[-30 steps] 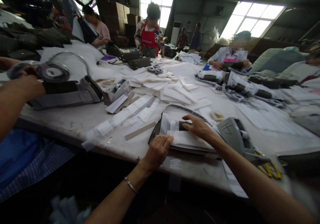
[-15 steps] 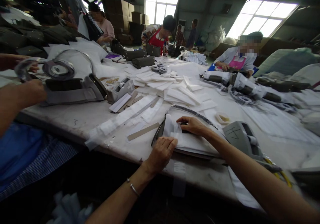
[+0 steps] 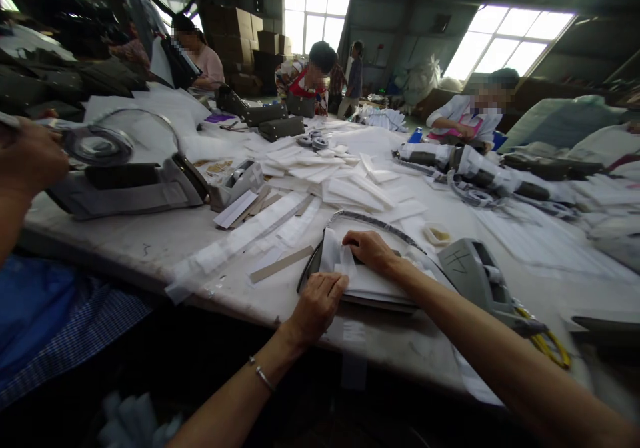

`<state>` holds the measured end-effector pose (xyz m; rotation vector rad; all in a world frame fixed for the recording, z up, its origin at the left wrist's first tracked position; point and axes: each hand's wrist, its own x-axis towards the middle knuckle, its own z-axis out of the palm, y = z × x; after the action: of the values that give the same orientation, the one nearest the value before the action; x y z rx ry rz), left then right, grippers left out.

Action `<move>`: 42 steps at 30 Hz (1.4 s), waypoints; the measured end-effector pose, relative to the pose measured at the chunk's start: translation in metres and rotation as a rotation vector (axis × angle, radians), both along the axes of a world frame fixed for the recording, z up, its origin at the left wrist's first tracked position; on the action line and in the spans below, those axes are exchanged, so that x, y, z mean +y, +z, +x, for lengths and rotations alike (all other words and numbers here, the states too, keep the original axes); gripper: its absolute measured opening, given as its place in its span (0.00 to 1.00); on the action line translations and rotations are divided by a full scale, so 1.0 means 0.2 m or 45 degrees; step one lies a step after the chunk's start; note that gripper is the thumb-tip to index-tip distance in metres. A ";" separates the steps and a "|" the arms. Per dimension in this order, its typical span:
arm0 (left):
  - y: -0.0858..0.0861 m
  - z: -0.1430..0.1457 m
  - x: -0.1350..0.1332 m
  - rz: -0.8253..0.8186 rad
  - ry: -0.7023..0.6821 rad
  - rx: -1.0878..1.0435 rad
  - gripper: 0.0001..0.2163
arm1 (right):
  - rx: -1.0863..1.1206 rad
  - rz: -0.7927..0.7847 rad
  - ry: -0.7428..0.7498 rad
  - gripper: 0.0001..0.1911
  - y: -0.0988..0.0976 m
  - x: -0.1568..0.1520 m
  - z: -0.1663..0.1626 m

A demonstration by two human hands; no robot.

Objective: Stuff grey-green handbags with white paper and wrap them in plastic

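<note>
A dark handbag point(image 3: 311, 265) lies at the table's near edge, largely covered by a white wrapping sheet point(image 3: 329, 251). Its long handle point(image 3: 373, 219), wrapped in clear film, arches over the far side. My left hand point(image 3: 320, 301) is closed on the sheet's near edge, with the fingertips pressed together. Just beyond it, my right hand point(image 3: 373, 251) has its fingers bent and pinches the sheet over the bag; its fingertips are partly hidden. To the right of the bag stands a grey tape dispenser point(image 3: 467, 268). Left of the bag lies a flat grey-brown strip point(image 3: 281, 264).
White sheets point(image 3: 350, 191) lie piled mid-table. A second tape dispenser point(image 3: 237, 185) stands beside a co-worker's partly wrapped bag point(image 3: 135, 191); that co-worker's hand point(image 3: 33, 158) is at far left. A small dish point(image 3: 437, 234) sits behind my right arm. Other people work across the table.
The view has shifted slightly. Both my hands stay on the sheet over the bag, almost unmoved. At left, the co-worker's hand has moved away from the coiled handle.
</note>
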<state>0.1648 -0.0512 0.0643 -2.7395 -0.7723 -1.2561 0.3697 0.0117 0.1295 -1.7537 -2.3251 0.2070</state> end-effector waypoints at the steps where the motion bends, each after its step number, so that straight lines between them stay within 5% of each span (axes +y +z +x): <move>1: 0.00 0.00 0.00 -0.003 0.001 0.007 0.15 | -0.049 0.009 0.023 0.14 0.00 0.00 -0.01; 10: -0.01 0.01 0.00 0.036 0.012 -0.009 0.14 | -0.335 -0.022 0.200 0.13 0.08 -0.15 -0.10; 20: -0.02 0.00 0.00 0.019 0.005 0.041 0.16 | -0.161 -0.029 -0.254 0.09 0.04 -0.21 -0.12; 31: -0.01 0.00 0.00 0.016 -0.004 0.000 0.16 | 0.144 -0.030 -0.244 0.06 0.01 -0.07 -0.14; 42: -0.03 0.00 -0.01 0.047 0.012 -0.049 0.16 | 0.044 0.019 -0.113 0.11 0.05 -0.35 -0.18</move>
<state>0.1656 -0.0525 0.0586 -2.6877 -0.7560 -1.3111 0.3329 -0.0577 0.1392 -1.8264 -2.2136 0.2030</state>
